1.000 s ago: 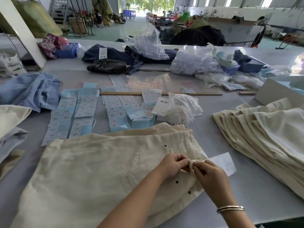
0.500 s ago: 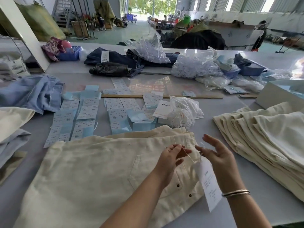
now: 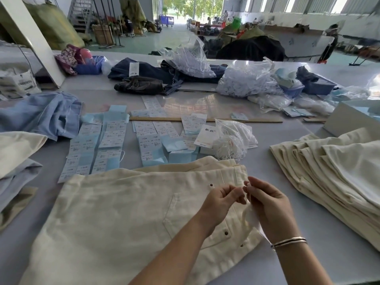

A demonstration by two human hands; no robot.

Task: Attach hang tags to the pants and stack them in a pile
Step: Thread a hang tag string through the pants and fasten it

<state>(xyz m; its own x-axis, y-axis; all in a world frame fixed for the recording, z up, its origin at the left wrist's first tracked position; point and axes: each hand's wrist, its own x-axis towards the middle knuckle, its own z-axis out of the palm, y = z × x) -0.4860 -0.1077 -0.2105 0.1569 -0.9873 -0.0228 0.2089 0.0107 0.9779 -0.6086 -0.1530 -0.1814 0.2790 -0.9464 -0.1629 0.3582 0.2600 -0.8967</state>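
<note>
Cream pants [image 3: 127,212] are spread across the lower centre of the frame. At their waistband, a white tag string [image 3: 243,187] is pinched between the curled left hand [image 3: 223,200] and right hand [image 3: 267,204]. Finished pants [image 3: 333,171] are stacked at right.

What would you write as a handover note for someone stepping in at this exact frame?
Left hand: pinching the thin white tag string at the waistband.
Right hand: pinching the same string; the white paper hang tag hangs under it.
Cream cotton pants lie flat in front; the pile of folded cream pants sits to the right.
Done: tag brought to the waistband.
Left: finish fastening it, then move the pants onto the pile.
</note>
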